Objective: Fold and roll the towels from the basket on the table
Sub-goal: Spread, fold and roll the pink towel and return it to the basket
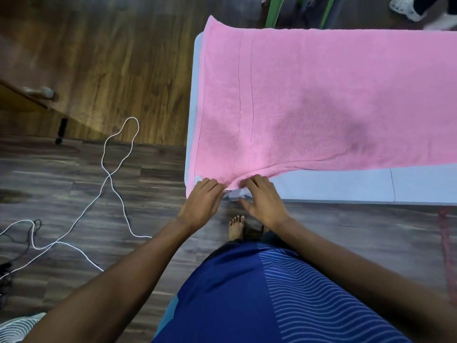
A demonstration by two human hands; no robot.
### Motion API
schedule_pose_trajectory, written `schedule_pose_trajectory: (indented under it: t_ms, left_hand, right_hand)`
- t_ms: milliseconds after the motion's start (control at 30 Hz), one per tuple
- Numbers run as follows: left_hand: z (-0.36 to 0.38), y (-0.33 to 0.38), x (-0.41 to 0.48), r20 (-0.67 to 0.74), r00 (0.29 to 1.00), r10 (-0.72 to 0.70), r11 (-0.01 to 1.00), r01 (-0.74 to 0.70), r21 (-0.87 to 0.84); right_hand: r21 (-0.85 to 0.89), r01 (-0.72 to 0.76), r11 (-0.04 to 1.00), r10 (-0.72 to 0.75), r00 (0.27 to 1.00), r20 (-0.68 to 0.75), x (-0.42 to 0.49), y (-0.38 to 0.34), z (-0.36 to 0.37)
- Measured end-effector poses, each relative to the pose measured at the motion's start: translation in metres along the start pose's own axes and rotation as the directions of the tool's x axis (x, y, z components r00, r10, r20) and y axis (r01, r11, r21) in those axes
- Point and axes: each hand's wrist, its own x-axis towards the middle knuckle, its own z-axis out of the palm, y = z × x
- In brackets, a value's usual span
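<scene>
A large pink towel (321, 100) lies spread flat over a pale grey table (346, 185), and its left end hangs slightly past the table's left edge. Both hands are at the towel's near left corner. My left hand (202, 201) grips the corner itself, its fingertips curled into the cloth. Just to the right, my right hand (263, 201) holds the near edge with curled fingers and its thumb spread out below. The cloth bunches into a small fold between the two hands. The towel's right end runs out of view.
A white cable (111, 179) loops across the wooden floor to the left. A green chair (279, 8) and another person's foot (405, 8) are beyond the table. A wooden door with a handle (39, 91) stands far left. A white ribbed object (17, 328) sits at the bottom left.
</scene>
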Motion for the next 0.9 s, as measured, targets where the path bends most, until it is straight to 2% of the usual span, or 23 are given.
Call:
schedule_pose_trajectory:
  t_ms: [133, 300, 400, 533, 700, 800, 900]
  left_hand:
    - [-0.003, 0.008, -0.008, 0.028, 1.000, -0.006, 0.998, 0.007, -0.062]
    - [-0.008, 0.003, -0.010, 0.043, 0.999, 0.009, 0.999, -0.007, -0.041]
    - [-0.006, -0.003, -0.014, 0.046, 0.998, 0.033, 0.999, -0.034, 0.014]
    - [0.007, -0.001, -0.018, 0.054, 0.997, -0.052, 0.991, 0.045, 0.125]
    - [0.040, 0.060, 0.001, 0.209, 0.976, 0.057, 0.997, -0.066, 0.035]
    - [0.056, 0.088, 0.014, 0.141, 0.989, 0.050, 0.999, -0.048, -0.021]
    - [0.058, 0.096, 0.017, 0.074, 0.997, 0.023, 0.998, -0.019, -0.064]
  right_hand:
    - [-0.024, -0.027, 0.999, 0.025, 0.995, -0.094, 0.005, -0.001, 0.001]
    - [-0.086, -0.107, 0.990, 0.105, 0.994, -0.036, -0.009, 0.023, -0.003]
    - [-0.099, -0.196, 0.976, 0.192, 0.980, -0.048, -0.028, 0.044, -0.009]
    - [-0.058, -0.158, 0.986, 0.159, 0.987, 0.015, -0.049, 0.049, -0.012]
    - [-0.016, -0.167, 0.986, 0.167, 0.986, 0.003, -0.060, 0.044, -0.015]
    - [0.007, -0.150, 0.989, 0.150, 0.989, 0.018, -0.063, 0.054, -0.024]
    - [-0.065, -0.134, 0.989, 0.142, 0.980, 0.137, -0.071, 0.076, -0.039]
